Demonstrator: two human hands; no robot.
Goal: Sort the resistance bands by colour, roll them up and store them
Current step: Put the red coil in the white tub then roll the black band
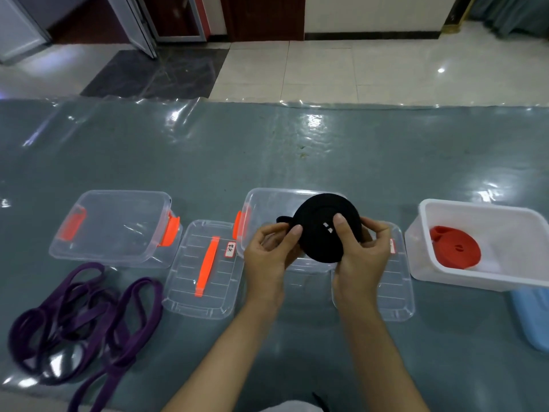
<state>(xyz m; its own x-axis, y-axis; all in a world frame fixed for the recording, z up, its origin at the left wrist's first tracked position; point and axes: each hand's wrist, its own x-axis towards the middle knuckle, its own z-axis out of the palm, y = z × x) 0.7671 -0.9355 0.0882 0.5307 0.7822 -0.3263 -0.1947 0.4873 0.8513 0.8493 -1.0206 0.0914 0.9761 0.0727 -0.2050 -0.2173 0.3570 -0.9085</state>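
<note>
Both hands grip one black band roll (325, 230), held on edge above the middle clear box (267, 203). Left hand (271, 251) pinches the roll's left rim, thumb in front, near the loose tail end sticking out at upper left. Right hand (361, 254) clamps the right side, thumb pressed on the roll's face, fingers curled behind. Small white marks on the roll: too small to read.

Middle box partly hidden by hands & roll; contents cannot be made out. Its lid (395, 292) lies just in front, mostly covered by the right forearm. Left clear box (113, 227), orange latches, sits open; a second lid (205, 269) with orange handle and a small label (text illegible) lies between the two boxes. Purple bands (86, 316), unrolled, lie tangled at front left, cut off at bottom edge. White tub (487, 242) at right holds a rolled red band (457, 249). Blue item (534, 316) beside the tub, cut off at frame edge, cannot identify.

Surface: table (297, 162) w/ grey-green cover under glossy clear film, strong glare. Beyond: pale tiled floor (341, 72), dark door frames.
</note>
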